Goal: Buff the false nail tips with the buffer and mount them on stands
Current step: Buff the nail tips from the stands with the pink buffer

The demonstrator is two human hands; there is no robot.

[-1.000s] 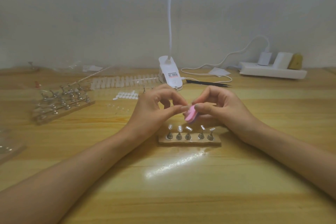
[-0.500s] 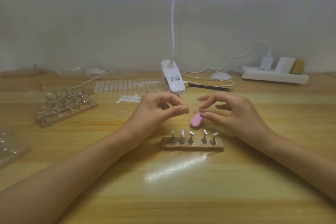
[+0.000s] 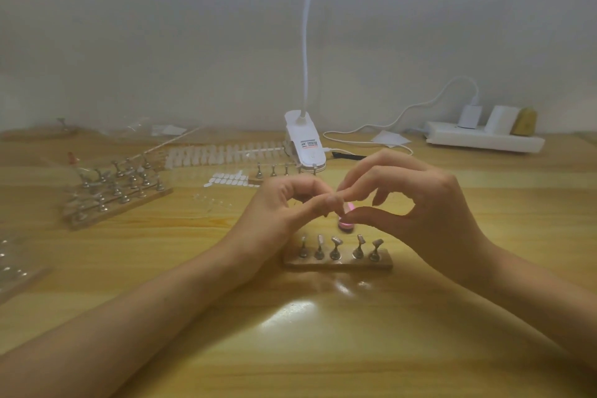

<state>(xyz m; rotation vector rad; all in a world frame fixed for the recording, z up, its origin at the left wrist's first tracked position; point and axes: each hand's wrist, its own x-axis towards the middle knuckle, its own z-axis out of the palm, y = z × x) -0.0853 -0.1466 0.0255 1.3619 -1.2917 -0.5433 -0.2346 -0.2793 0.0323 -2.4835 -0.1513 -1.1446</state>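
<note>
Buffer (image 3: 345, 220), pink and blurred, is up at a tilt just behind the stand (image 3: 339, 263), and the right hand (image 3: 416, 207) has it pinched at the thumb. Hands are together at the fingertips: the left hand (image 3: 284, 213) is curled, thumb against forefinger, and what's between them is too small to tell. Five metal holders stand in a row on that stand on the wooden surface (image 3: 323, 349). Off to the left, a fuller rack of stands (image 3: 113, 197); behind the hands, a white clip lamp (image 3: 305, 145).
</note>
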